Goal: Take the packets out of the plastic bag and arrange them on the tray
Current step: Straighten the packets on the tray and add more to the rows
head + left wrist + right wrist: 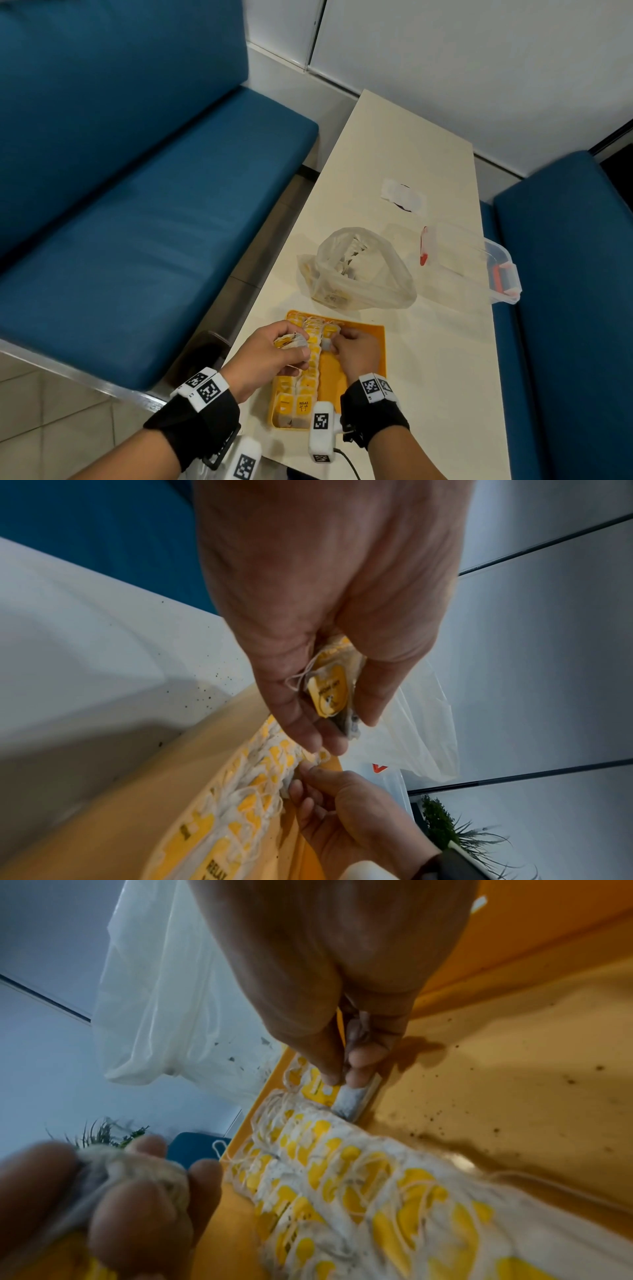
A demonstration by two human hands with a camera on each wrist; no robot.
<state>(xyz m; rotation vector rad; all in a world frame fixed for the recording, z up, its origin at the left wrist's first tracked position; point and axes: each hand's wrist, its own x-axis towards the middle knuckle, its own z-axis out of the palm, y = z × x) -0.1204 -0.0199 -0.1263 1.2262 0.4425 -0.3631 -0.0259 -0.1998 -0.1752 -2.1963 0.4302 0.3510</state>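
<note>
The left hand (274, 356) grips spare packets (329, 693) as stock while the right hand (356, 346) pinches one packet (352, 1099), extending the tray (373, 342) row toward twelve o'clock.

Place: you're in a café-style booth | blue padded benches (144, 205) flanking narrow cream table (404, 164) | white panelled wall (479, 68) behind table.

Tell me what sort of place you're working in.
Probably a cafe or canteen booth: blue padded benches flank a narrow cream table set against a white panelled wall.
</note>
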